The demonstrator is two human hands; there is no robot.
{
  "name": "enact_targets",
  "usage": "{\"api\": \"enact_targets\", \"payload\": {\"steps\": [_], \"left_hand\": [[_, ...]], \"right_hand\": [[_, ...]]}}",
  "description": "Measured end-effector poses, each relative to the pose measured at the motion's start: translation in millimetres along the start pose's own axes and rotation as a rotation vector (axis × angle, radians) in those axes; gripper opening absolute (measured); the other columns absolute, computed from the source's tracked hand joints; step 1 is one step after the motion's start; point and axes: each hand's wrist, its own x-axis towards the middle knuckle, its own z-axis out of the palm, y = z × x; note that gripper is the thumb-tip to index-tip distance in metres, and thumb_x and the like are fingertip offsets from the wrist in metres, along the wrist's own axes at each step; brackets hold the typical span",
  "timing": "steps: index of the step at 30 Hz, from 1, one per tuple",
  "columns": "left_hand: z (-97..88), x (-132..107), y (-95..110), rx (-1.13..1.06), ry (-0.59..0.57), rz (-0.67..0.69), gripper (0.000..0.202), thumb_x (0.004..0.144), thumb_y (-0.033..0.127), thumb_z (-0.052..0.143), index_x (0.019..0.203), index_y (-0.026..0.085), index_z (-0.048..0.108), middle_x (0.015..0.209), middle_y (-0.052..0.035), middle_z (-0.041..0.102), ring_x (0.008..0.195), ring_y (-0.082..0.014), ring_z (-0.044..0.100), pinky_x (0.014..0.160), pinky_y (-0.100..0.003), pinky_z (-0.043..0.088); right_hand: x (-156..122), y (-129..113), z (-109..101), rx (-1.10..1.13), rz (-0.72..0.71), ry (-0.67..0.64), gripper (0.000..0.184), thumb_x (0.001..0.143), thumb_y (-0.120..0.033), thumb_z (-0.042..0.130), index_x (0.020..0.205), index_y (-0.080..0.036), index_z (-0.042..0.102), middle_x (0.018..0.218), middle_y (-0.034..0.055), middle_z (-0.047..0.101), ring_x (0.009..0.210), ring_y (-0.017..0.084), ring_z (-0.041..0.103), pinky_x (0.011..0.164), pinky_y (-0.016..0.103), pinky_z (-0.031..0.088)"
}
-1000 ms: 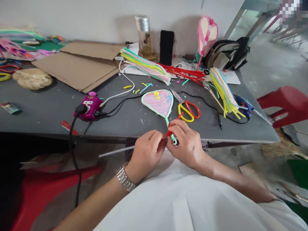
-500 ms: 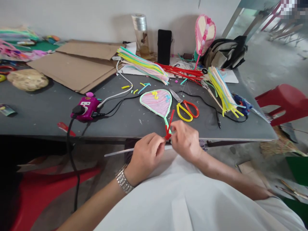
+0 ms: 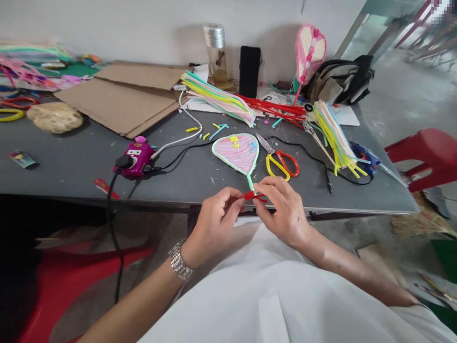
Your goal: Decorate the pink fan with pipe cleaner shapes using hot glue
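A heart-like pink fan (image 3: pixel 237 155) with a mint-green fuzzy edge lies on the grey table, its green handle (image 3: pixel 250 183) pointing toward me. At the handle's lower end is a looped red pipe cleaner (image 3: pixel 249 195). My left hand (image 3: pixel 218 218) pinches its left side between thumb and fingertips. From the other side, the thumb and fingers of my right hand (image 3: pixel 283 209) close on the red strand, whose ends stick out to the right. Scissors (image 3: pixel 277 159) with one yellow and one red handle lie partly open just beyond my right hand.
Bundles of coloured pipe cleaners (image 3: pixel 219 97) and red ones (image 3: pixel 276 108) lie toward the back. A purple power adapter (image 3: pixel 134 157) with cords sits at left, near cardboard (image 3: pixel 124 105). A bottle (image 3: pixel 216 57), black phone-like slab (image 3: pixel 249 71) and bag (image 3: pixel 337 81) stand by the wall.
The red strand's upright end now lies lower, pointing right. My right hand's fingers have spread out over it. A thin pale stick by my left hand is no longer seen. The view shifted slightly.
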Motion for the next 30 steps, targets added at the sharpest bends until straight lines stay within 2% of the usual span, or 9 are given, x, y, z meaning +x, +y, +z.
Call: {"api": "enact_targets", "payload": {"steps": [5, 9, 12, 19, 23, 30], "left_hand": [[2.1, -2.7, 6.7, 0.008, -0.002, 0.052, 0.017, 0.095, 0.025, 0.055, 0.11, 0.019, 0.062, 0.079, -0.0009, 0.072, 0.068, -0.0137, 0.066, 0.063, -0.023, 0.051], [2.4, -1.6, 8.8, 0.126, 0.03, 0.113, 0.008, 0.09, 0.02, 0.059, 0.096, 0.018, 0.063, 0.077, -0.0005, 0.071, 0.063, -0.0121, 0.063, 0.057, -0.021, 0.047], [1.6, -0.3, 5.5, 0.174, 0.056, 0.159, 0.005, 0.091, 0.02, 0.056, 0.09, 0.018, 0.06, 0.075, -0.0004, 0.071, 0.062, -0.0114, 0.063, 0.059, -0.021, 0.048], [3.7, -1.2, 1.3, 0.239, 0.053, 0.199, 0.004, 0.094, 0.02, 0.056, 0.091, 0.018, 0.059, 0.07, 0.0023, 0.067, 0.057, -0.0102, 0.059, 0.056, -0.021, 0.043], [4.7, -1.0, 4.1, 0.25, 0.051, 0.213, 0.005, 0.095, 0.019, 0.055, 0.091, 0.019, 0.058, 0.072, 0.0018, 0.069, 0.059, -0.0105, 0.06, 0.057, -0.021, 0.042], [3.5, -3.6, 0.4, 0.257, -0.02, 0.241, 0.01, 0.098, 0.019, 0.051, 0.096, 0.018, 0.06, 0.075, 0.0007, 0.071, 0.061, -0.0116, 0.063, 0.059, -0.022, 0.043]], "right_hand": [[1.4, 1.2, 0.8, -0.014, -0.015, -0.019, 0.018, 0.094, -0.013, 0.059, 0.109, -0.02, 0.065, 0.103, 0.0098, 0.069, 0.092, 0.021, 0.069, 0.075, 0.032, 0.057], [1.0, -0.3, 3.0, -0.059, -0.005, -0.021, 0.018, 0.09, -0.011, 0.06, 0.104, -0.02, 0.067, 0.1, 0.0087, 0.071, 0.089, 0.02, 0.07, 0.073, 0.03, 0.055], [1.8, -1.9, 4.2, -0.099, 0.012, -0.019, 0.018, 0.088, -0.008, 0.058, 0.097, -0.02, 0.067, 0.095, 0.0075, 0.071, 0.085, 0.019, 0.069, 0.07, 0.029, 0.054], [2.9, -4.0, 5.5, -0.021, 0.068, -0.092, 0.023, 0.084, -0.007, 0.059, 0.1, -0.019, 0.069, 0.098, 0.0077, 0.074, 0.087, 0.02, 0.07, 0.071, 0.03, 0.052], [3.5, -3.6, 6.3, -0.035, 0.024, -0.089, 0.022, 0.085, -0.006, 0.055, 0.097, -0.018, 0.068, 0.089, 0.006, 0.076, 0.083, 0.021, 0.069, 0.072, 0.032, 0.049], [4.0, -0.5, 9.2, -0.072, -0.101, -0.053, 0.018, 0.085, -0.006, 0.057, 0.091, -0.018, 0.068, 0.081, 0.002, 0.076, 0.08, 0.02, 0.065, 0.076, 0.038, 0.041]]}}
